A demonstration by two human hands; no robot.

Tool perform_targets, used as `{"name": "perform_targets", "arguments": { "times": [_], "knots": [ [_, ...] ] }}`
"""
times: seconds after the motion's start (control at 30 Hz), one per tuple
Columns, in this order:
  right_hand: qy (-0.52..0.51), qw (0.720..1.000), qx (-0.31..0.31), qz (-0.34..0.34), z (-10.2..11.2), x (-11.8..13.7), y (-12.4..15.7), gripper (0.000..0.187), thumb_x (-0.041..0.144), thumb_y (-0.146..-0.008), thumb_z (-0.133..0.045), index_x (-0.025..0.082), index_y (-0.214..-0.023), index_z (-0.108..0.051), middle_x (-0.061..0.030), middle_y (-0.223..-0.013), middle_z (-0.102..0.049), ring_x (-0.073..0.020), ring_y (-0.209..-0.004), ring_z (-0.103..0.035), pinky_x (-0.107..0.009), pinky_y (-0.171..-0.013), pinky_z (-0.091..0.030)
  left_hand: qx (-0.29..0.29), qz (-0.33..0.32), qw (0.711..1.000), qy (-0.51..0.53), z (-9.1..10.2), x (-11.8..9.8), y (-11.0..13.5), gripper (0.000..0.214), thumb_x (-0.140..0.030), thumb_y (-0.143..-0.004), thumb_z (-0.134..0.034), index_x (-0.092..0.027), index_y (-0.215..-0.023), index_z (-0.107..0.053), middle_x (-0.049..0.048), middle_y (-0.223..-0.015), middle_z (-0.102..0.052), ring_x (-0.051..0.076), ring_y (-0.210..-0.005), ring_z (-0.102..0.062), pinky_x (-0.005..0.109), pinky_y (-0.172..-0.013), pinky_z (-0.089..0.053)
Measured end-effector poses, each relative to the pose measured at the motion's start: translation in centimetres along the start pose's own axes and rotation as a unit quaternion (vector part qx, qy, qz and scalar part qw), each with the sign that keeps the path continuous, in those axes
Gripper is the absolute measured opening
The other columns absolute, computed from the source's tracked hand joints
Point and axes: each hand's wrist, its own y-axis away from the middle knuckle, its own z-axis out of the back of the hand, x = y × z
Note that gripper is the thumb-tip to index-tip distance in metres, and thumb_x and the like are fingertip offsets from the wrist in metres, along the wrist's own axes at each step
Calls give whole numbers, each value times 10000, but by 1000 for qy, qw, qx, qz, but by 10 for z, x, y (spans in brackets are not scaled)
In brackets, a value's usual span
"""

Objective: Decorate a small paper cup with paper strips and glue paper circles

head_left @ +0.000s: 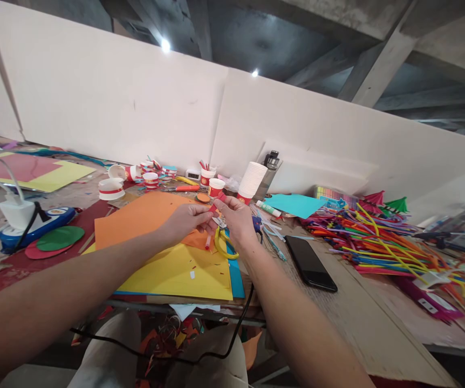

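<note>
A small red piece of paper (217,202) is pinched between the fingertips of my right hand (237,220). My left hand (192,221) meets it from the other side, its fingers closed on the lower edge of the same piece. Below my hands lie scissors with yellow handles (221,245), partly covered by my right hand. A short red stick-like piece (207,242) rests beside them. Beneath are sheets of orange paper (135,215) and yellow paper (176,275), with small scraps scattered on top.
Red-and-white paper cups (111,188) and a leaning cup stack (252,180) stand at the back, near a bottle (268,175). To the right lie a black phone (311,264) and many coloured pipe cleaners (374,237). A blue power strip (38,229) is left; a black cable (216,353) hangs in front.
</note>
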Motion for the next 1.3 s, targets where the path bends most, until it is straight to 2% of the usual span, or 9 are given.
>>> {"name": "perform_targets", "arguments": {
  "times": [0.1, 0.17, 0.33, 0.6, 0.97, 1.13, 1.3],
  "knots": [
    [3, 1000, 8, -5, 0, 2, -1, 330, 443, -614, -774, 181, -800, -696, 9, -743, -681, -115, -644, -527, -247, -592, -400, 2, -2, 1000, 7, 0, -2, 1, 349, -485, -763, -716, -140, -815, -712, 76, -733, -741, 149, -605, -642, 257, -593, -438],
    [10, 1000, 11, -14, 0, 4, 0, 321, 447, -619, -770, 185, -789, -693, 24, -707, -657, -103, -606, -489, -243, -561, -373, 2, -7, 1000, 8, 1, -3, 1, 347, -481, -769, -713, -139, -830, -713, 67, -704, -729, 139, -580, -620, 256, -581, -426],
    [21, 999, -29, -15, 0, 10, 2, 311, 442, -606, -774, 183, -742, -670, 51, -627, -590, -75, -533, -394, -236, -507, -314, 9, -5, 1000, 7, 3, -2, 0, 337, -475, -767, -717, -140, -807, -708, 49, -641, -699, 131, -542, -595, 259, -567, -420],
    [16, 999, -37, -10, 0, 12, 3, 297, 427, -596, -777, 181, -735, -686, 39, -639, -599, -80, -539, -404, -238, -513, -332, 17, -10, 1000, 14, 5, 1, 0, 335, -481, -760, -728, -149, -799, -713, 51, -651, -707, 134, -546, -598, 266, -576, -447],
    [50, 998, -38, 20, 2, 10, 2, 265, 436, -655, -723, 182, -722, -681, 37, -638, -572, -88, -561, -386, -244, -542, -325, 32, -17, 999, 1, 9, 7, -2, 329, -480, -817, -675, -157, -823, -738, 56, -669, -708, 124, -550, -589, 254, -577, -451],
    [62, 997, -47, 29, 2, 12, 4, 256, 433, -677, -712, 181, -697, -667, 34, -623, -555, -94, -569, -393, -247, -551, -328, 27, -13, 1000, 6, 8, 5, -2, 331, -485, -799, -691, -158, -789, -738, 56, -670, -709, 119, -543, -577, 251, -571, -459],
    [70, 995, -39, 52, 4, 10, 2, 263, 442, -696, -704, 181, -720, -680, 17, -664, -614, -117, -623, -477, -257, -611, -389, 2, -8, 1000, -23, 11, 0, -1, 369, -517, -770, -705, -150, -757, -728, 51, -654, -695, 118, -524, -574, 243, -539, -430]
  ]
}}
